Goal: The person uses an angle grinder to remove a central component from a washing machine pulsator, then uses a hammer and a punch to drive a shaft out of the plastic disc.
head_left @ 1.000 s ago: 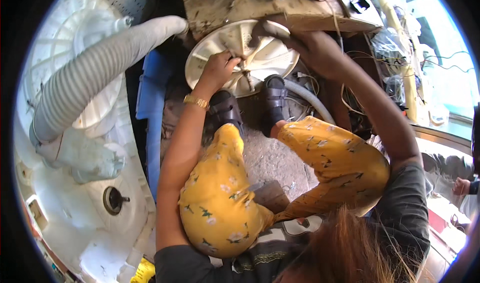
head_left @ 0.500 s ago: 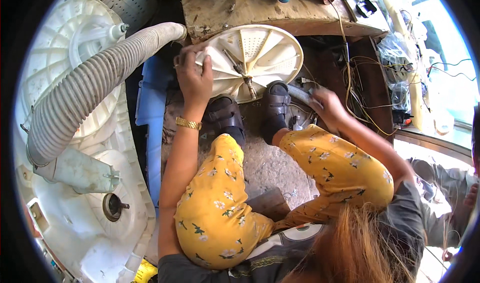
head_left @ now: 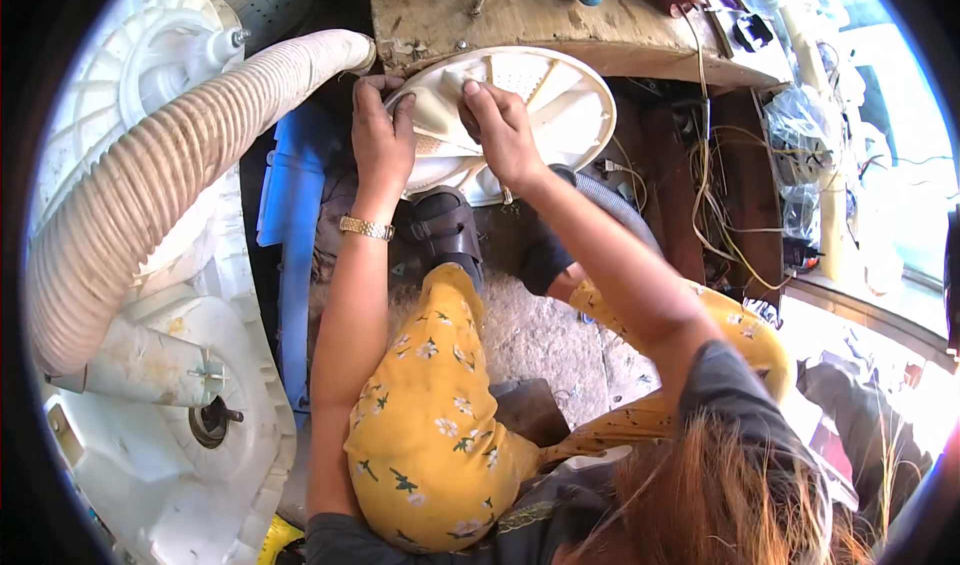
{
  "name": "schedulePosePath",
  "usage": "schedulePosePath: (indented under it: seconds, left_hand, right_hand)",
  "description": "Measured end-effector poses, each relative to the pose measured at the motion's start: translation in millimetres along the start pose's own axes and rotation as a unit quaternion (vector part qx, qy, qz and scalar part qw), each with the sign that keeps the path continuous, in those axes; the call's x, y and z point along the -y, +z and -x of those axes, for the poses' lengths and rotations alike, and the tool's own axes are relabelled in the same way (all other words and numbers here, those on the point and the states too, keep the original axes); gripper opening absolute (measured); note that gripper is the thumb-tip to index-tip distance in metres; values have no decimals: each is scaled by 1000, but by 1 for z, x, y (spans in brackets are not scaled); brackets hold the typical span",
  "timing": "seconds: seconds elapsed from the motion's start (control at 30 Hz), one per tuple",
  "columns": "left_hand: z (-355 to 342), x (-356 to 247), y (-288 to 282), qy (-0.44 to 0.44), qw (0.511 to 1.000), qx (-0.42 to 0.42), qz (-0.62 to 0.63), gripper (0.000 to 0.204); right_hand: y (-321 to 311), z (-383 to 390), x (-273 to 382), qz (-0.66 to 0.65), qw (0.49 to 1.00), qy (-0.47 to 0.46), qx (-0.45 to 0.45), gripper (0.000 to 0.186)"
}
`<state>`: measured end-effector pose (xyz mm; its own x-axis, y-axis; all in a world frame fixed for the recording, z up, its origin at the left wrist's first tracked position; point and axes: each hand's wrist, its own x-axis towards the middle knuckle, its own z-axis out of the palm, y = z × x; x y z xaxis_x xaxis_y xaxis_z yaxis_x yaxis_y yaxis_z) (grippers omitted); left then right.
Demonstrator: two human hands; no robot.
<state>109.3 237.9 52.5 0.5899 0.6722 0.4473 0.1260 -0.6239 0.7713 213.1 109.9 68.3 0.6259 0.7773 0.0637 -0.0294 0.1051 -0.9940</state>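
A round, off-white washing machine pulsator [head_left: 572, 115] with raised ribs and perforated patches stands tilted against the workbench front, just beyond my feet. At its left rim, my left hand [head_left: 384, 145] is closed, thumb on the near face and fingers behind the edge. My right hand [head_left: 502, 137] is over the upper middle of the disc with its fingers curled in a pinch. Whatever lies in that pinch is hidden by the hand. A short metal end [head_left: 507, 195] shows at the disc's lower edge; my right hand and forearm cover much of the hub.
The wooden workbench [head_left: 560, 10] stands ahead. To the left are a thick ribbed hose [head_left: 180, 155], a white washing machine tub [head_left: 255, 465] and a blue panel [head_left: 290, 190]. A thin grey hose [head_left: 612, 205] lies by my right foot, near loose wires [head_left: 704, 155].
My right hand has moved from beside the grey hose by my right foot up and left onto the pulsator's face. My left hand still holds the rim. The view has shifted slightly.
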Motion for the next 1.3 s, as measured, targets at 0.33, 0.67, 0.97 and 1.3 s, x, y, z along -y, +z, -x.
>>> schedulePosePath:
  seconds: [0.33, 0.67, 0.97, 1.3]
  left_hand:
    - [-2, 3, 0, -59, 998, 12, 27, 25]
    - [14, -50, -32, -32, 998, -6, -49, 18]
    - [57, 1, -54, -51, 986, -127, 96, 8]
    - [89, 96, -4, -257, 915, -119, 289, 32]
  right_hand:
    - [-16, 95, -32, 133, 934, -330, 20, 45]
    - [-146, 29, 157, 355, 928, -111, -15, 34]
    - [-167, -13, 117, 605, 782, -84, 126, 79]
    - [-158, -7, 90, 624, 739, -129, 217, 28]
